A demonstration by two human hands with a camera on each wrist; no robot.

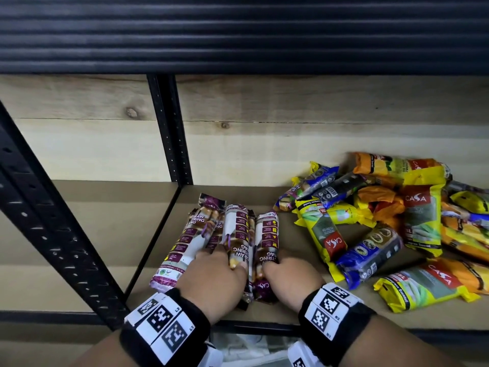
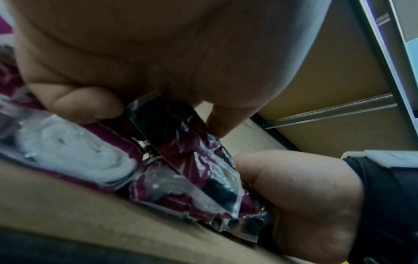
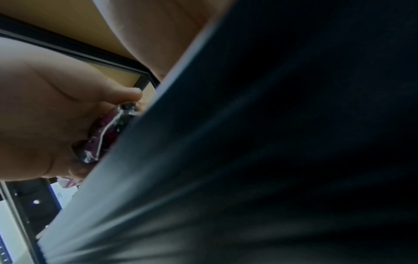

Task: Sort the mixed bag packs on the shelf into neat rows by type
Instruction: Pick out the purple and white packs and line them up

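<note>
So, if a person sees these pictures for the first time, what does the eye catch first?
Probably the bright heap of yellow, orange and blue packs, lying mixed on the right side of the shelf board. Next, the three purple drawstring bag packs side by side at the shelf's left, with the left hand and right hand gripping their near ends.

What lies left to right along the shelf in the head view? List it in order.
Black upright post → three purple drawstring packs, side by side under the left hand and right hand → loose heap of yellow, orange and blue packs.
</note>
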